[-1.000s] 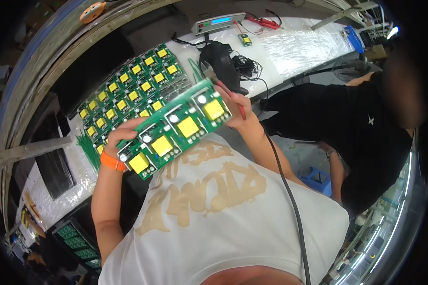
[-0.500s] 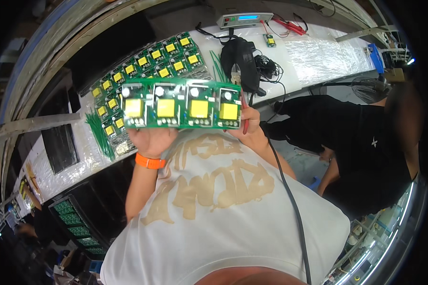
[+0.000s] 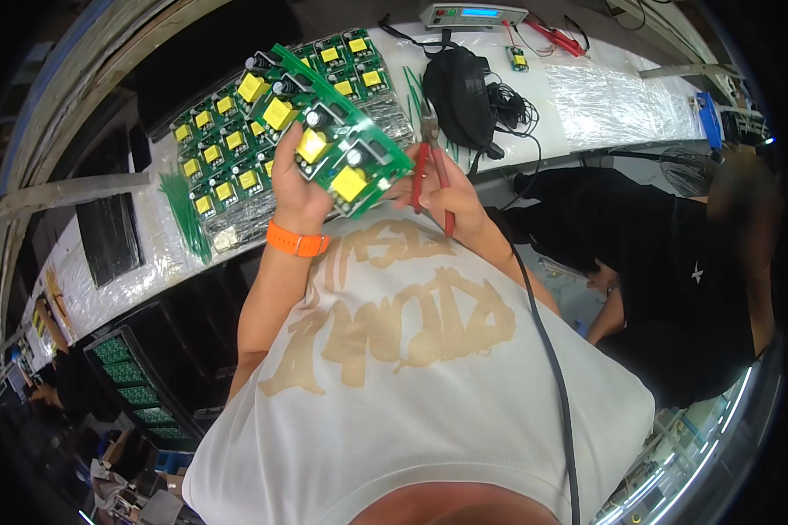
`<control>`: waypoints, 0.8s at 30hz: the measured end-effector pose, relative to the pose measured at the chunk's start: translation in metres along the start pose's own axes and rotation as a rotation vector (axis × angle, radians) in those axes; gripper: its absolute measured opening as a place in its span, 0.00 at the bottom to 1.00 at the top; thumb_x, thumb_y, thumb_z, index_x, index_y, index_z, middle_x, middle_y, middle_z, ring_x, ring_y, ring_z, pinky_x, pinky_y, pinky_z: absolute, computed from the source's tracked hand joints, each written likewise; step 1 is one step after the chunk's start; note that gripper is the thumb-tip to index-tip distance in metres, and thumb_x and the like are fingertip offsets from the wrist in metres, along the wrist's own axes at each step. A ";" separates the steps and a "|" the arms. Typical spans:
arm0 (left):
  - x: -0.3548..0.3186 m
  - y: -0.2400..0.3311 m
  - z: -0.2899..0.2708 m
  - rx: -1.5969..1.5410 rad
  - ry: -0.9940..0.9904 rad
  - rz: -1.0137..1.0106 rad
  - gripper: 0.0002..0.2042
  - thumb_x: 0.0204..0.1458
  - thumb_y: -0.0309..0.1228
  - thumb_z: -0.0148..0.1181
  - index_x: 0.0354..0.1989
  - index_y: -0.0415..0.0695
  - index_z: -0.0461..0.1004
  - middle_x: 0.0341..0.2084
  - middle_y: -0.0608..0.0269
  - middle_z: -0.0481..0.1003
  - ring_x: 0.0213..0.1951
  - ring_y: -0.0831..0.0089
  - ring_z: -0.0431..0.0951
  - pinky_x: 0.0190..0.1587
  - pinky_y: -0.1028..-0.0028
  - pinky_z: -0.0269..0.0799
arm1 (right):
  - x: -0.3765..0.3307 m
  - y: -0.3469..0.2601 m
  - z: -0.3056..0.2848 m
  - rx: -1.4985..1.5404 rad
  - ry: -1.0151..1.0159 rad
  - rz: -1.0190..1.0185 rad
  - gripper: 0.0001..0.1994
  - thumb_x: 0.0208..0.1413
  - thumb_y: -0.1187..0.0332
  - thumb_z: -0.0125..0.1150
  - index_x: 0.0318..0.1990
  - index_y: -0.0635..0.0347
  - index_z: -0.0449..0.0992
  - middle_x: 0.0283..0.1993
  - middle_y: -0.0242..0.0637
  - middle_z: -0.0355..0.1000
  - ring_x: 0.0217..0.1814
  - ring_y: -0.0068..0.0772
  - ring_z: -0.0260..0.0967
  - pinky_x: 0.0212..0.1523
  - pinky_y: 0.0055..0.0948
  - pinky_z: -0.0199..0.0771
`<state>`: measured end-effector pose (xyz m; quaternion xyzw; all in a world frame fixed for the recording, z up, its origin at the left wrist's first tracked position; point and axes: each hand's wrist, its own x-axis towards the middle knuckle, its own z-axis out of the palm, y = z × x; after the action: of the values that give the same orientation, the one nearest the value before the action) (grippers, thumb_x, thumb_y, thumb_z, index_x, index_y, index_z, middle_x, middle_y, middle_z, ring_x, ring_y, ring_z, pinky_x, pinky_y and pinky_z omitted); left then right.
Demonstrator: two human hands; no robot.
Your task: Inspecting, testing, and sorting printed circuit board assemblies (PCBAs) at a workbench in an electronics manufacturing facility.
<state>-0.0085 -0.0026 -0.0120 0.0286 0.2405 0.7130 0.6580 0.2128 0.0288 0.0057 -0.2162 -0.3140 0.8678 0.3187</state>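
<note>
A long green circuit board panel [image 3: 337, 122] with a row of yellow transformers slants down to the right above the bench. My left hand [image 3: 301, 194], below an orange wristband, is closed on its near edge. At the panel's lower right end, my right hand [image 3: 453, 197] grips red-handled cutting pliers [image 3: 435, 166], their jaws pointing away from me. The right fingers are close to the panel's end; whether they also touch it I cannot make out. Behind the panel, rows of similar circuit boards [image 3: 235, 140] lie on the bench, partly hidden by it.
Green strips [image 3: 180, 214] lie left of the boards. A black bag [image 3: 457, 94] and coiled cable [image 3: 512, 112] rest beyond my right hand. Farther back are a bench meter [image 3: 474, 15], red probes [image 3: 559, 39] and a small board [image 3: 517, 59]. Another person [image 3: 657, 262] sits at right.
The panel has swung from level to slanting, its left end up and away. My left hand has moved right and slightly up. The pliers now show more fully in my right hand.
</note>
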 end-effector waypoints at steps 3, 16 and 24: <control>0.004 0.013 -0.013 -0.087 0.037 -0.013 0.16 0.59 0.31 0.53 0.55 0.42 0.69 0.42 0.56 0.79 0.40 0.67 0.81 0.47 0.64 0.78 | -0.008 -0.010 -0.006 -0.187 0.100 0.099 0.23 0.41 0.80 0.53 0.50 0.61 0.67 0.40 0.40 0.72 0.38 0.29 0.67 0.36 0.22 0.62; -0.008 0.046 -0.016 0.204 -0.088 0.036 0.23 0.51 0.15 0.53 0.58 0.38 0.66 0.45 0.51 0.78 0.41 0.61 0.82 0.46 0.65 0.80 | -0.024 -0.006 -0.001 -0.533 -0.111 0.364 0.16 0.43 0.76 0.58 0.43 0.61 0.68 0.28 0.26 0.60 0.28 0.18 0.53 0.31 0.15 0.51; -0.009 0.046 -0.014 0.216 -0.092 -0.010 0.24 0.51 0.14 0.53 0.59 0.38 0.66 0.46 0.51 0.78 0.41 0.62 0.82 0.46 0.66 0.80 | -0.021 -0.006 0.001 -0.532 -0.133 0.365 0.17 0.40 0.76 0.58 0.43 0.60 0.69 0.27 0.25 0.58 0.27 0.17 0.50 0.29 0.15 0.48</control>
<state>-0.0549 -0.0165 -0.0040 0.1306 0.2857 0.6776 0.6650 0.2296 0.0180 0.0143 -0.2875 -0.5058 0.8104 0.0692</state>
